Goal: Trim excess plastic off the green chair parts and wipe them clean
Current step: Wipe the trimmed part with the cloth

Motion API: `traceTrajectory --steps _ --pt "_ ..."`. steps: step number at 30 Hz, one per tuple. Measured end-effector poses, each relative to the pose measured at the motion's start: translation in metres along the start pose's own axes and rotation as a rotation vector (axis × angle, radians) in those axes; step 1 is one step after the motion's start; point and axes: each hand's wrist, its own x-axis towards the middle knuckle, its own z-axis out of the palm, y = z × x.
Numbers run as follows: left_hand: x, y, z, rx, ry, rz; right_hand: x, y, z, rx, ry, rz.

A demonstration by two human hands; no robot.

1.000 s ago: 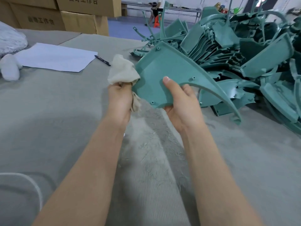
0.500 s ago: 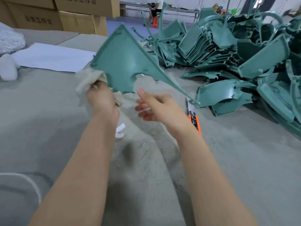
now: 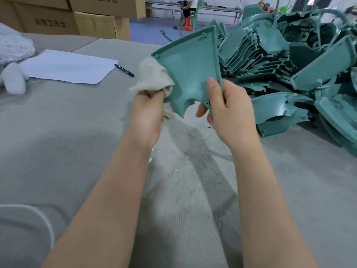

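A green plastic chair part [image 3: 190,62], roughly triangular with screw bosses at its corners, is held upright above the grey felt table [image 3: 58,122]. My right hand [image 3: 229,113] grips its lower right edge, thumb on the inner face. My left hand [image 3: 148,111] clutches a beige cloth [image 3: 153,76], which presses against the part's left edge. A big heap of green chair parts [image 3: 289,60] lies at the right.
A white sheet of paper [image 3: 67,66] and a black pen [image 3: 124,70] lie at the back left. Cardboard boxes [image 3: 77,18] stand behind the table. White bundles [image 3: 13,78] sit at the far left. A person [image 3: 188,10] sits far behind. Plastic shavings litter the table's middle.
The part has been turned over and moved right; my right hand, which had let go half a second ago, grips it again. The cloth hand followed to its left edge.
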Motion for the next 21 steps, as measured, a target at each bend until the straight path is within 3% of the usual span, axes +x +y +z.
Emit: traceTrajectory --steps 4,6,13,21 --pt "0.000 0.001 0.000 -0.032 -0.292 -0.083 0.003 0.005 -0.005 -0.011 0.065 0.047" --pt "0.000 -0.001 -0.002 -0.029 -0.336 -0.101 0.004 0.006 -0.007 0.021 0.064 0.060" --pt "0.010 -0.008 -0.003 -0.129 0.039 -0.370 -0.004 -0.003 0.005 -0.055 -0.109 -0.027" --pt "0.020 -0.003 -0.025 -0.406 -0.016 -0.341 -0.008 -0.011 -0.015 0.079 -0.366 0.069"
